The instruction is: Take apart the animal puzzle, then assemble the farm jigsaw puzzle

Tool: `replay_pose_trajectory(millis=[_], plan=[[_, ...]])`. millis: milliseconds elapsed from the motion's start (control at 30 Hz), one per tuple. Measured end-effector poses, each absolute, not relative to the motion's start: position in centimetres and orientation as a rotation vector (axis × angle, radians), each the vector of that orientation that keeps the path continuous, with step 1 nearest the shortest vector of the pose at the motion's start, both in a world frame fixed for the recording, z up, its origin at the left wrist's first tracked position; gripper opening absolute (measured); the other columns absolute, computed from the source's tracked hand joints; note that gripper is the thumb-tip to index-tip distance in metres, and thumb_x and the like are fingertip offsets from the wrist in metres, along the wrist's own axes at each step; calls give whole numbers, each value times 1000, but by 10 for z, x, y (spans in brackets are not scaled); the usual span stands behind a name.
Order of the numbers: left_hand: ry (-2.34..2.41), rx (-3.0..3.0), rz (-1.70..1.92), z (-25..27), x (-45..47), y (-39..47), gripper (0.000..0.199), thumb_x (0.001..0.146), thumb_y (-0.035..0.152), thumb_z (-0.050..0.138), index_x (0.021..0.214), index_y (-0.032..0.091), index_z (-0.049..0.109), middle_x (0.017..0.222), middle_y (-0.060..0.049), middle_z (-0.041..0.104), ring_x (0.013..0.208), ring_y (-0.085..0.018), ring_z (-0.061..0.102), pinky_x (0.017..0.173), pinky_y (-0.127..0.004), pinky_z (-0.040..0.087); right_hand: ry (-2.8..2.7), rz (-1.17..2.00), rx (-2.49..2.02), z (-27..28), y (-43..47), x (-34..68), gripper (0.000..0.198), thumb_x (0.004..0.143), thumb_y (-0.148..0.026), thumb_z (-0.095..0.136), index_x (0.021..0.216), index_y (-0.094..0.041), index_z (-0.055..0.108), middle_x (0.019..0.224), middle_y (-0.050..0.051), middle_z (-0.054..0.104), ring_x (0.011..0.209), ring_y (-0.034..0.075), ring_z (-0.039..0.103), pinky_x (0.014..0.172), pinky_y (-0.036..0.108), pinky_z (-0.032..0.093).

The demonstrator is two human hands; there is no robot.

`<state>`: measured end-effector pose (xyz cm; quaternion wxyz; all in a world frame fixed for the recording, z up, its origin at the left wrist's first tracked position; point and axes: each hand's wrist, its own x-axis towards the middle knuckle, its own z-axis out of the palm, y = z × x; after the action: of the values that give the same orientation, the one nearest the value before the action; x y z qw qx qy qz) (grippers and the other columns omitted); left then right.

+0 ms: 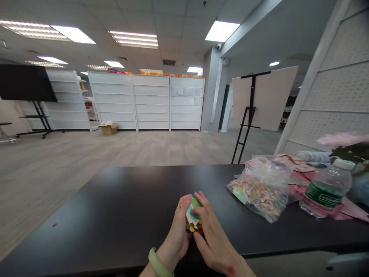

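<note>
Close to the near edge of the black table [129,207], a small bunch of colourful jigsaw puzzle pieces [191,217] is cupped between both hands. Green, white, blue and yellow show on them; their lower part is hidden by the fingers. My left hand [179,230], with a pale green bangle [158,263] at its wrist, wraps the bunch from the left, thumb on top. From the right, my right hand [212,235] closes over it, fingers bent onto the pieces. A clear plastic bag [261,188] full of small multicoloured bits lies to the right of my hands.
Right of the bag stands a water bottle [328,188] with a green label, on pink cloth [302,179]. A pink flower [343,139] is behind it. A small brown speck [54,224] lies on the table's left. Beyond are an easel [248,115] and white shelves [151,104].
</note>
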<state>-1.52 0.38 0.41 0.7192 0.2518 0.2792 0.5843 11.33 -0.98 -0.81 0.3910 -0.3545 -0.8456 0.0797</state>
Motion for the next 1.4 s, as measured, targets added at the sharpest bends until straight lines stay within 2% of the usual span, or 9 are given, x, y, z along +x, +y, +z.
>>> replay_pose_trajectory(millis=[167, 300, 433, 533, 733, 867, 1167, 1300, 1400], plan=[[713, 1081, 1332, 6, -18, 7, 52, 80, 34, 80, 124, 22, 55, 118, -10, 66, 101, -24, 66, 90, -36, 52, -1898, 541, -1011, -14, -4, 134, 58, 96, -18, 45, 150, -28, 27, 167, 10, 10, 154, 27, 15, 122, 55, 27], [747, 1870, 1226, 9, -30, 13, 57, 79, 23, 79, 131, 27, 57, 149, -10, 46, 137, -32, 45, 116, -46, 35, -1831, 632, -1032, -19, -5, 150, 94, 85, -12, 55, 159, -31, 1, 169, 8, 3, 155, 27, 10, 124, 56, 19], [826, 2042, 1064, 4, -39, 16, 99, 75, 25, 83, 154, 30, 23, 159, -13, 29, 144, -34, 35, 121, -51, 28, -1894, 778, -1025, -20, -12, 159, 103, 82, -11, 59, 160, -30, -5, 164, 11, 22, 150, 26, 29, 122, 52, 27], [906, 2036, 943, -1, -44, 15, 116, 74, 32, 85, 157, 28, 5, 161, -17, 20, 146, -36, 31, 119, -54, 31, -1914, 799, -1000, -17, -14, 161, 101, 83, -16, 63, 160, -28, -2, 158, 14, 32, 144, 27, 39, 119, 50, 33], [894, 2042, 733, 0, -56, 10, 100, 78, 26, 79, 155, 28, 15, 154, -15, 32, 140, -35, 39, 119, -55, 29, -2010, 789, -1008, -7, -13, 155, 87, 76, -10, 66, 154, -24, 29, 152, 11, 40, 140, 26, 43, 120, 44, 34], [790, 1869, 821, -5, -48, 9, 98, 75, 5, 63, 152, 28, 6, 150, -13, 32, 136, -29, 44, 116, -48, 34, -1973, 807, -1056, -6, -10, 151, 90, 76, -9, 65, 155, -25, 26, 151, 9, 41, 140, 23, 43, 120, 41, 33], [822, 1698, 919, -1, -29, 9, 73, 64, 0, 50, 131, 23, 30, 125, -8, 51, 114, -24, 57, 101, -41, 46, -1974, 834, -1043, -9, -8, 160, 99, 78, -17, 70, 160, -24, 13, 159, 14, 30, 144, 26, 37, 120, 46, 32], [867, 1766, 955, 9, -35, 15, 57, 72, 5, 55, 125, 23, 40, 120, -7, 60, 109, -23, 61, 98, -39, 49, -1775, 810, -1135, -9, -4, 161, 63, 83, -15, 63, 143, -22, 45, 142, 11, 56, 130, 24, 56, 114, 44, 43], [928, 1746, 997, 5, -38, 24, 59, 72, 9, 58, 128, 21, 44, 124, -8, 62, 111, -24, 62, 101, -40, 48, -1720, 847, -1111, -6, -1, 158, 40, 89, -20, 60, 128, -23, 58, 124, 8, 70, 112, 23, 67, 104, 41, 52]])
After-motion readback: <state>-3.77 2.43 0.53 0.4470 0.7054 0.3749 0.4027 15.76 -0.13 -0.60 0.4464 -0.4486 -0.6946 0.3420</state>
